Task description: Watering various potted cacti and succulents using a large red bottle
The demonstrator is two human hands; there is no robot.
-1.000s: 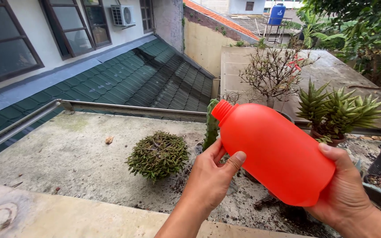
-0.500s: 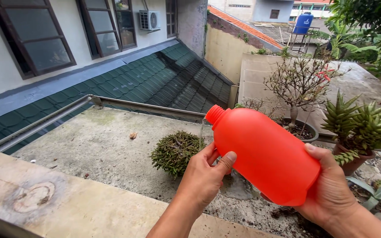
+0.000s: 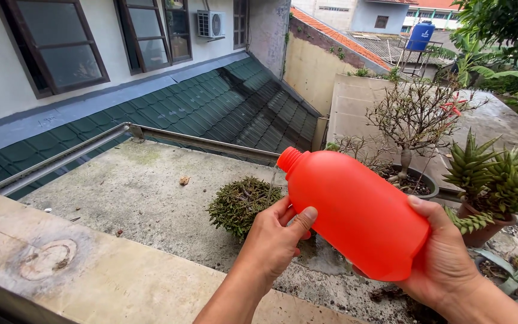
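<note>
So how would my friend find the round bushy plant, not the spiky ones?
Start at the concrete ledge below the green tiled roof. The round bushy plant sits there, just left of the orange bottle. Unlike the spiky plant and bare twiggy shrub, it's a low, dense dome.

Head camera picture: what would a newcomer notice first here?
A bright red plastic bottle fills the centre, tilted with its open neck toward the upper left, held by the left hand and right hand. Below its neck sits a round mossy-green plant; spiky succulents stand at right.
</note>
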